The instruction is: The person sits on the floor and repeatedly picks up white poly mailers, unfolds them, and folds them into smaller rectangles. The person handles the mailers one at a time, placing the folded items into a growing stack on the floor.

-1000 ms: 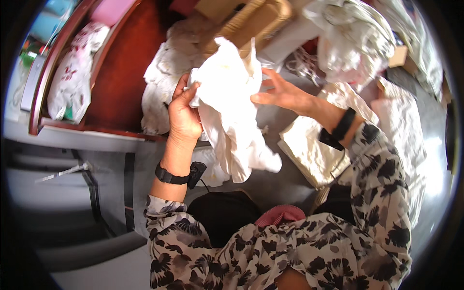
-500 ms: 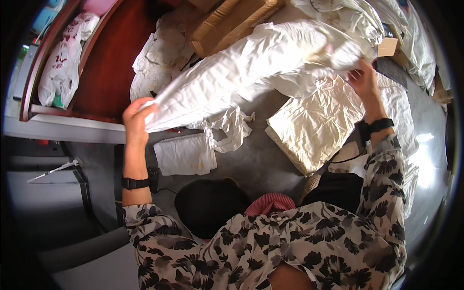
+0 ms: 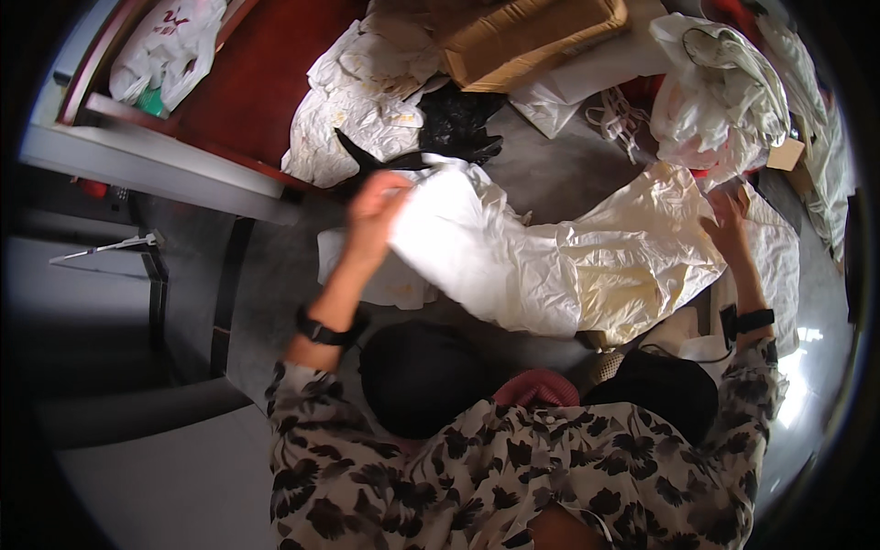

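**Step in hand (judged):** Stretching out a large crumpled white plastic sheet point(image 3: 568, 266) betw. both hands, approx. level, above the grey floor point(image 3: 559, 179). Sheet spans from L fingers to R fingers, sagging and creased at mid-length, yellowish toward the R end.

**L hand point(image 3: 376, 206):**
- Raised, motion-blurred.
- Fingers point(image 3: 390, 188) closed tight round the sheet's L end, no gap seen betw. them.
- Dark wristband point(image 3: 321, 328) on forearm.

**R hand point(image 3: 731, 225):**
- Fingers point(image 3: 724, 203) curled onto the sheet's R edge, nearly closed, gripping it.
- Exact pinch hidden by the film; cannot tell thumb position.
- Dark wristband point(image 3: 747, 321) below.

**Surroundings, rel. to fingers:**
- Below L fingers: small flat white piece point(image 3: 394, 286) on floor.
- Beyond L fingers: black bag point(image 3: 454, 128), then a heap of crumpled white bags point(image 3: 357, 101) against the red-brown bench point(image 3: 257, 82).
- Beyond, betw. both hands: cardboard box point(image 3: 527, 37).
- Beyond R fingers: bunched white bags point(image 3: 715, 92).
- Under and just outside R fingers: flat stack of white sheets point(image 3: 779, 261).

**Next move calls for (judged):**
- Equal tension at both ends, so creases pull flat w/o tearing thin film.
- Firm pinch on each end; slippery mat'l.
- Sheet lined up over the flat stack near R fingers, if laid there.
- Clearance from the black bag and the heap near L fingers.
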Motion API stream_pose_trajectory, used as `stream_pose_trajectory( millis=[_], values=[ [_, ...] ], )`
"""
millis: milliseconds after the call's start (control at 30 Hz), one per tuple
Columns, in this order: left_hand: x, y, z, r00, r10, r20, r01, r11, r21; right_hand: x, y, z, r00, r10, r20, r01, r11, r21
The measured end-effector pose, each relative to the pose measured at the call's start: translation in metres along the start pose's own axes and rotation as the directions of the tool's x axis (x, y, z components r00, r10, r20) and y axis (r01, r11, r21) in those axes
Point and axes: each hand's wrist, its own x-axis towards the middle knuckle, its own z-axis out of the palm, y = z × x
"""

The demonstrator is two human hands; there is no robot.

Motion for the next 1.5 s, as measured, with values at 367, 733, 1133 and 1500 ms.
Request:
stream_pose_trajectory(
  millis=[367,733,1133,1500],
  values=[
    [0.004,0.109,0.078,0.843,0.278,0.462,-0.401,0.896,0.193,0.018,-0.295,0.029,0.628,-0.743,0.232,0.692,0.669,0.271],
    [-0.027,-0.024,0.003,0.948,-0.171,0.268,0.014,0.865,0.502,0.040,-0.233,-0.007,0.967,-0.124,0.225,-0.137,0.492,0.860],
    [-0.015,-0.029,-0.004,1.000,0.021,0.000,-0.021,0.996,0.086,0.128,-0.207,-0.046,0.933,-0.014,-0.361,0.280,0.660,0.697],
    [0.070,0.133,0.103,0.835,0.388,0.391,-0.274,0.908,-0.316,0.051,-0.359,-0.017,0.898,-0.431,-0.082,0.365,0.631,0.685]
  ],
)
